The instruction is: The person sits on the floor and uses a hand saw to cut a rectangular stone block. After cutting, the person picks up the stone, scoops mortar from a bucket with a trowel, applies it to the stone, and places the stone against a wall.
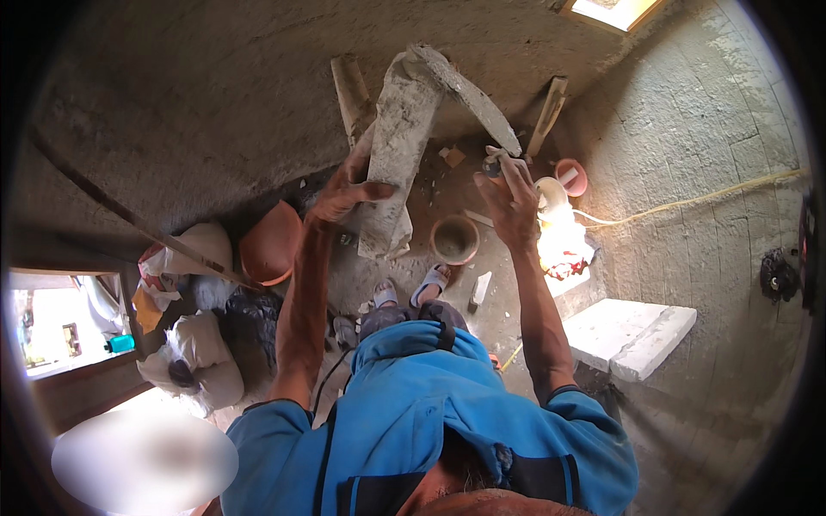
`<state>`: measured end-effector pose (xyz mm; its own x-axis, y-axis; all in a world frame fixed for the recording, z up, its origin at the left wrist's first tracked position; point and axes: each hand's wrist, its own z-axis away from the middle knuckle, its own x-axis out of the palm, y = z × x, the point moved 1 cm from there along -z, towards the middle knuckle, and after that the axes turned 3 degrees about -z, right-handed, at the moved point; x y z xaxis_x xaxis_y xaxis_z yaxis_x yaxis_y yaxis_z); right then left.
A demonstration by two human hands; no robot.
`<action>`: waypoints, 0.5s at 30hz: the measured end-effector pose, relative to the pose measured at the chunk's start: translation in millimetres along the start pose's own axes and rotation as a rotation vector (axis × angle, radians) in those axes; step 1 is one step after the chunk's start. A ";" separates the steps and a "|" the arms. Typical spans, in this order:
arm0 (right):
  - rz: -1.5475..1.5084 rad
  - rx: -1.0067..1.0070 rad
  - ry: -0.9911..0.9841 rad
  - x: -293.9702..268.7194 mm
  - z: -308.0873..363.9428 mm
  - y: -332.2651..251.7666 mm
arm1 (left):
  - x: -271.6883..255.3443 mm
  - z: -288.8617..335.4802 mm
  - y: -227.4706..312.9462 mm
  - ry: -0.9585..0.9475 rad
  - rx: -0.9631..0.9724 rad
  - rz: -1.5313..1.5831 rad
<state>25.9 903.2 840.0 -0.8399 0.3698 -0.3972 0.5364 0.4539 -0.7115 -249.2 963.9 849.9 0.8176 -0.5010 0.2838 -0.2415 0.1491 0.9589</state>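
Note:
My left hand (348, 193) is closed on the edge of a long pale slab (403, 142) crusted with mortar, its thumb lying across the near face. The slab stands tilted, its top end at the rough wall. From there a narrow mortar-coated strip (473, 99) slants down to the right. My right hand (514, 199) is closed at the strip's lower end, fingers pointing up; a small dark round part (491, 165) shows beside the fingertips, its kind unclear. Whether slab and strip are joined at the top is hidden by mortar.
A round clay-coloured pot (454, 240) stands on the floor before my feet. To the left are an orange basin (272, 244), filled sacks (200, 357) and a slanting pole (129, 206). Rightward are a bucket (571, 177), a yellow cable (688, 199) and white slabs (628, 334).

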 end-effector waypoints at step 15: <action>-0.480 0.727 -0.174 47.2 100.0 71.7 | -75.9 19.7 -19.4 0.387 -0.044 -0.183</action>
<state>16.4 872.1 712.3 -0.9932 0.1167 -0.0016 -0.0126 -0.1209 -0.9926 -316.8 982.3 809.8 0.9828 -0.1668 0.0793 -0.0582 0.1276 0.9901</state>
